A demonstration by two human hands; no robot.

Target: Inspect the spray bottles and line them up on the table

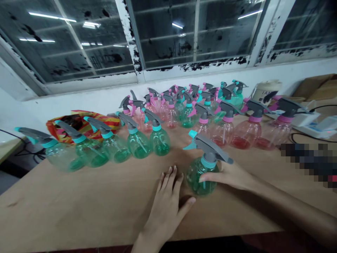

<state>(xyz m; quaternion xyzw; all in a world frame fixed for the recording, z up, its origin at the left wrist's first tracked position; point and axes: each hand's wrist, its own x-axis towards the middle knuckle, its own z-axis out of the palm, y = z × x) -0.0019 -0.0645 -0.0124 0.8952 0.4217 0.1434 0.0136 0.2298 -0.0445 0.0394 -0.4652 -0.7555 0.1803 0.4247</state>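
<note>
My right hand [223,177] is wrapped round a green spray bottle [198,181] with a grey and turquoise trigger head, its thumb across the front of the round body. Most of those fingers are hidden behind the bottle. To the left of it, my left hand [168,196] lies flat on the wooden table [79,211], fingers spread and holding nothing. Several more green spray bottles [139,146] stand in a row at the left. Pink spray bottles [246,135] form a row at the right, beyond my right hand.
Behind the rows, pink and green bottles [171,116] are clustered near the wall. A red and yellow patterned bag [113,121] lies behind the left row. At the right are a white device [313,126] with cables, a cardboard box [316,86] and a pixelated dark patch. Windows line the wall.
</note>
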